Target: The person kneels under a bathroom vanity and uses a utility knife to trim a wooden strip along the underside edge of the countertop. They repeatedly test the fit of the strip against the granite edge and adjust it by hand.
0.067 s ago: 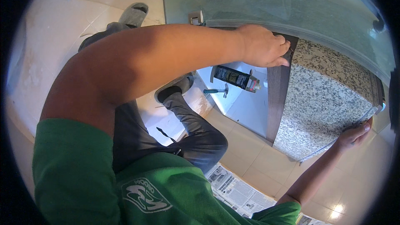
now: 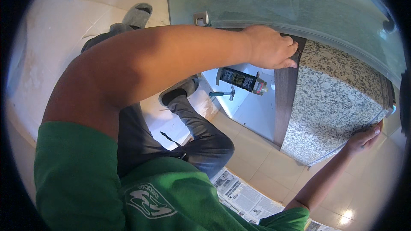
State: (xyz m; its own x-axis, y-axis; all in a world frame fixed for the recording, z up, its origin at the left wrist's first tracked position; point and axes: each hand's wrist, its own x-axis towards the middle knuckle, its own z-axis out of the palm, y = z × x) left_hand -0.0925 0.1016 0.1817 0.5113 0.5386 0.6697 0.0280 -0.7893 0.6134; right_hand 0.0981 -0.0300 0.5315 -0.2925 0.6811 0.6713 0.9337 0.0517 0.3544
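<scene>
My left hand (image 2: 272, 47) reaches across with its fingers curled over the upper end of a dark brown wooden panel (image 2: 286, 102). Beside that panel stands a speckled granite slab (image 2: 327, 111), pale on its broad face and browner toward the glass. At the slab's lower right edge is my right hand (image 2: 363, 140), thumb on the near side and the other fingers mostly hidden around the edge. Left of the wooden panel, a black sealant cartridge in a caulking gun (image 2: 239, 79) lies on a white surface, with a claw hammer (image 2: 224, 93) with a teal handle close by.
A greenish glass pane (image 2: 274, 6) with a metal fitting (image 2: 201, 18) spans the far side. My bent legs in dark trousers (image 2: 205, 143) and a grey slipper (image 2: 139, 15) are at left. Newspaper sheets (image 2: 244, 196) lie on the tiled floor (image 2: 267, 169) near me.
</scene>
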